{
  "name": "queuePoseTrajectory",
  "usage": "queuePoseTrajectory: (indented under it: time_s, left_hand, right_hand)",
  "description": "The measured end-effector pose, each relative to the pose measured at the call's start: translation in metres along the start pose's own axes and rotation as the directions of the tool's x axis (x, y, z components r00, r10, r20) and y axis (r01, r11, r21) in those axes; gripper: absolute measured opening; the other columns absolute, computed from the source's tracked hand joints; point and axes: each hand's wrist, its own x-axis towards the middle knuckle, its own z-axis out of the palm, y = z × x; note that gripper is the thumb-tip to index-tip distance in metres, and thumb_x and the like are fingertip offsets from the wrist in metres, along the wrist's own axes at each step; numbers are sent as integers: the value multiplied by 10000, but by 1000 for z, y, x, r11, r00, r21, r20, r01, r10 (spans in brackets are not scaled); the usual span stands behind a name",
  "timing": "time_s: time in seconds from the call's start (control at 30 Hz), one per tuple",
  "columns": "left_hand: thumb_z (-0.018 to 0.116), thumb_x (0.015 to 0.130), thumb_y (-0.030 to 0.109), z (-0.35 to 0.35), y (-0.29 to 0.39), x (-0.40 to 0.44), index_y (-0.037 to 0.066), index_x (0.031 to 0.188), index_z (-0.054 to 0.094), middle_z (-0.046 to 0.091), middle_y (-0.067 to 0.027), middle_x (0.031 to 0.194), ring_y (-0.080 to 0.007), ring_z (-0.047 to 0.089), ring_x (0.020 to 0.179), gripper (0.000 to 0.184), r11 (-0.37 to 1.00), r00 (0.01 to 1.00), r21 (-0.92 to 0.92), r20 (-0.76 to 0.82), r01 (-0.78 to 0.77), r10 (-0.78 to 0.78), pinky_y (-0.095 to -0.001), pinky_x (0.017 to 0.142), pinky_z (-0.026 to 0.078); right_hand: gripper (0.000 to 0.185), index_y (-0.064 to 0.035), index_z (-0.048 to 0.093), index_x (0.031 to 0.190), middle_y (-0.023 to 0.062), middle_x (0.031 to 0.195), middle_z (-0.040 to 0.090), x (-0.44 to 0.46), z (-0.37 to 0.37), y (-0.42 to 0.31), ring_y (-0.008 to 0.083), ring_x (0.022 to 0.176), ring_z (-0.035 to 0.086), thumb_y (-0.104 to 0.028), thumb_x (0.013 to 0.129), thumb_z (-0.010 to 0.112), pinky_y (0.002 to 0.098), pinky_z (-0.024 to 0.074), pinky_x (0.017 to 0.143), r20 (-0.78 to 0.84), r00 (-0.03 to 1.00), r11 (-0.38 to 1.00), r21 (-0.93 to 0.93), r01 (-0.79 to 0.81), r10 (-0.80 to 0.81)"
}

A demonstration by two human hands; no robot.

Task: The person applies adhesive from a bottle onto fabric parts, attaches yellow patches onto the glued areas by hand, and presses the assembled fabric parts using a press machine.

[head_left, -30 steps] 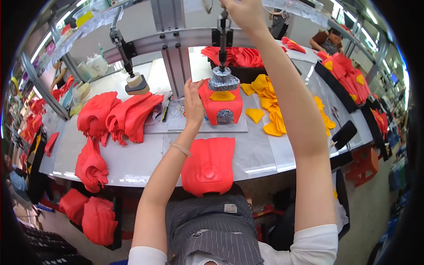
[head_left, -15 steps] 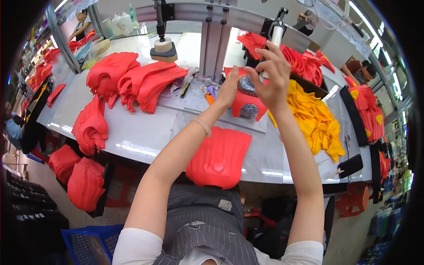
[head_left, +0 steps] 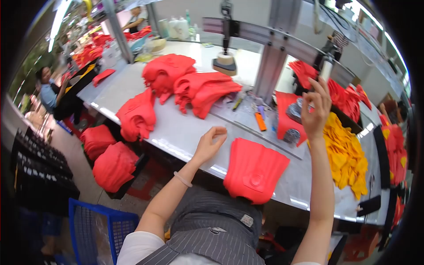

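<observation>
My left hand (head_left: 211,143) hovers over the table's front part, fingers curved and apart, holding nothing. To its right a stack of red pieces (head_left: 256,170) overhangs the table edge. My right hand (head_left: 317,106) is raised beside the right-hand press, fingers apart near its white-topped handle (head_left: 326,70); whether it touches the handle is unclear. Under this press, a speckled grey pad (head_left: 295,110) sits against a red piece (head_left: 283,106) on the board. A speckled round form (head_left: 292,136) shows in the red piece's cut-out.
Red piles (head_left: 170,73) lie at the left, yellow pieces (head_left: 344,154) at the right. A second press pad (head_left: 225,64) hangs behind. An orange-handled tool (head_left: 260,121) is on the board. A blue crate (head_left: 104,225) stands below left. A seated person (head_left: 49,90) is far left.
The view has swung left. My left hand has come away from the red piece toward the front. My right hand came down from high up, then stayed by the press handle.
</observation>
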Motion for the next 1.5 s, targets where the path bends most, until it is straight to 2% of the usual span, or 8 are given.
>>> queuePoseTrajectory:
  time_s: [0.33, 0.43, 0.6, 0.83, 1.0, 1.1, 1.3, 1.5]
  left_hand:
    - [608, 900, 107, -12, 33, -22, -11, 1108, 593, 691, -110, 983, -163, 654, 959, 240, 966, 999, 260, -37, 11, -1, -291, 858, 494]
    - [623, 901, 138, -19, 25, -18, -15, 1190, 541, 686, -113, 1004, -161, 652, 944, 337, 999, 998, 31, 43, 37, -39, -296, 851, 497]
    - [636, 906, 136, -74, 76, 49, 1, 1472, -35, 676, -105, 967, -140, 647, 817, 888, 987, 990, -90, 14, -135, 137, -308, 760, 521]
    - [482, 926, 76, -129, 317, 72, 5, 1473, 204, 675, -146, 968, -155, 628, 787, 618, 596, 376, 245, -582, -765, 721, -258, 755, 543]
    - [617, 863, 48, -88, 216, 26, 0, 1076, 568, 632, -60, 890, -139, 588, 820, 224, 721, 721, 201, -88, -663, 687, -279, 771, 462]
    - [698, 796, 106, -42, 146, -40, 44, 1112, 610, 651, -123, 1032, -298, 607, 950, 333, 819, 879, 395, 403, -417, 254, -376, 859, 463]
    - [814, 677, 228, 26, 104, -119, 54, 1325, 484, 457, -151, 1386, -328, 413, 1286, 747, 883, 955, 433, 293, -180, 51, -420, 1078, 309]
    - [790, 691, 156, 40, 97, -132, 18, 1385, 390, 435, -188, 1396, -345, 338, 1345, 813, 903, 979, 405, 195, -142, 67, -496, 1129, 184]
  right_hand:
    - [131, -33, 527, 832, 104, 1257, 584, -1, 6, -7, 343, 1291, 450, 80, 806, 590, 420, 374, 1048, -31, 999, 999, 46, -10, 12]
    - [113, -22, 523, 846, 110, 1261, 583, -2, 5, -7, 339, 1300, 441, 74, 825, 578, 415, 355, 1064, -39, 999, 998, 57, -13, 15]
    - [108, -25, 519, 841, 109, 1268, 581, -1, 6, -7, 337, 1306, 437, 71, 831, 568, 412, 355, 1065, -51, 998, 998, 60, -17, 20]
    - [135, -39, 541, 813, 93, 1243, 593, 1, 5, -10, 340, 1270, 470, 89, 794, 581, 417, 388, 1036, -36, 999, 999, 43, 5, -4]
    - [135, -64, 558, 864, 85, 1312, 542, 1, -14, -24, 318, 1333, 403, 5, 773, 629, 422, 335, 1031, 115, 991, 997, -2, -75, 75]
    - [202, -60, 576, 949, 120, 1312, 523, -20, -49, -56, 326, 1267, 450, -43, 776, 679, 421, 351, 995, 202, 951, 971, -12, -237, 234]
    - [515, -66, 560, 1143, 209, 1340, 452, -104, -114, -135, 394, 1263, 420, -237, 719, 798, 455, 368, 1020, 663, 619, 713, 178, -678, 422]
    - [839, -110, 452, 1363, 216, 1455, 337, -137, -106, -167, 402, 1358, 318, -507, 687, 748, 503, 317, 1066, 832, 512, 939, -26, -344, 211]
